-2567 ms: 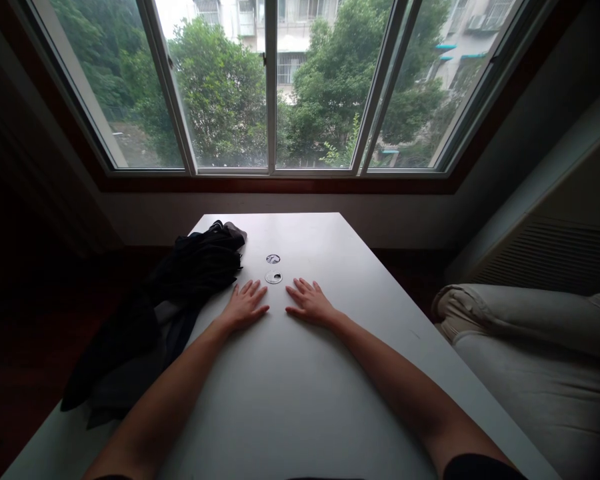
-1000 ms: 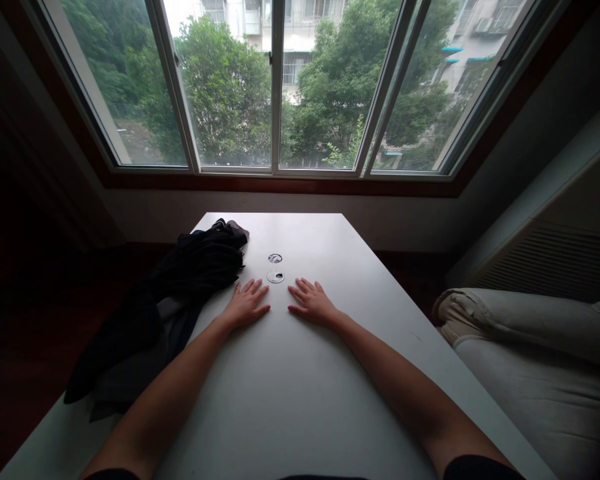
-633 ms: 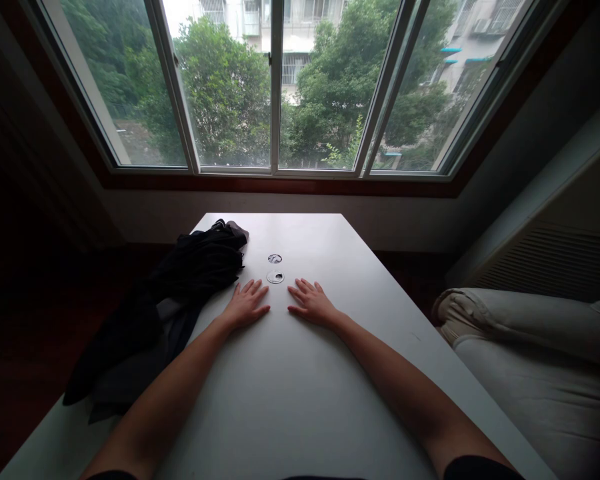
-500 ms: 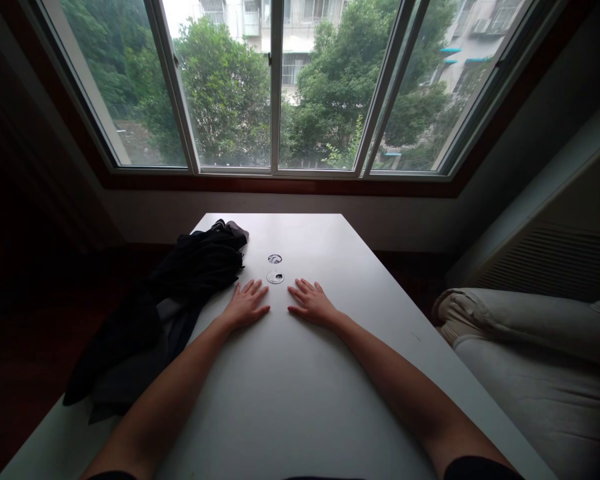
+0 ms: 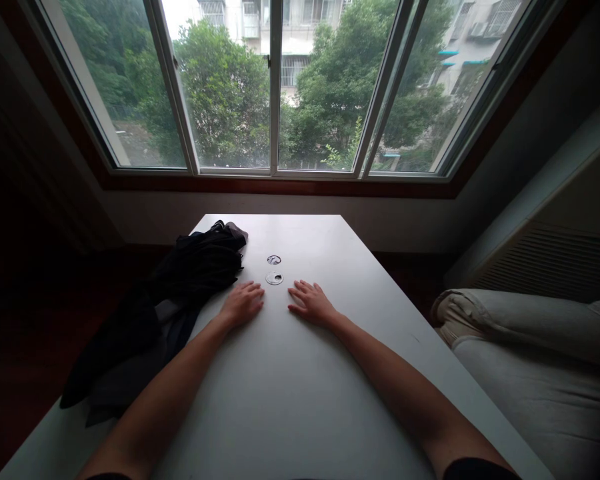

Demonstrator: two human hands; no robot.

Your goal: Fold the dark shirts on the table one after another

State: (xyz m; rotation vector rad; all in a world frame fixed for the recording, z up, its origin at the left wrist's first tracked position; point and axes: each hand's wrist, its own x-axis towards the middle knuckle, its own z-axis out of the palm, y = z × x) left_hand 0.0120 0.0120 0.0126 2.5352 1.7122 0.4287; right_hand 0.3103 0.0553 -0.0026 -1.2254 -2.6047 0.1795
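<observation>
My left hand (image 5: 243, 304) rests palm down on the white table (image 5: 290, 387), its fingers loosely stretched and slightly bent. Opposite it, my right hand (image 5: 312, 303) lies flat with fingers spread. Neither holds anything. Just beyond the gap between them is a flat round disc (image 5: 271, 279) with a dark spot on its right side; neither hand touches it. A smaller round disc (image 5: 274, 260) with a dark-and-light pattern lies behind it. Beside my left hand and forearm spreads a heap of dark clothes (image 5: 195, 267), mostly black with some grey.
A wide sliding window (image 5: 274, 87) faces me past the table's far edge, with trees and a building outside. To the right stands a pale padded sofa or cushion (image 5: 540, 387). The dark clothes hang over the table's left edge.
The fingers of my left hand have drawn closer together, its thumb pulling in to the left. My right hand stays put. The discs and clothes have not been moved.
</observation>
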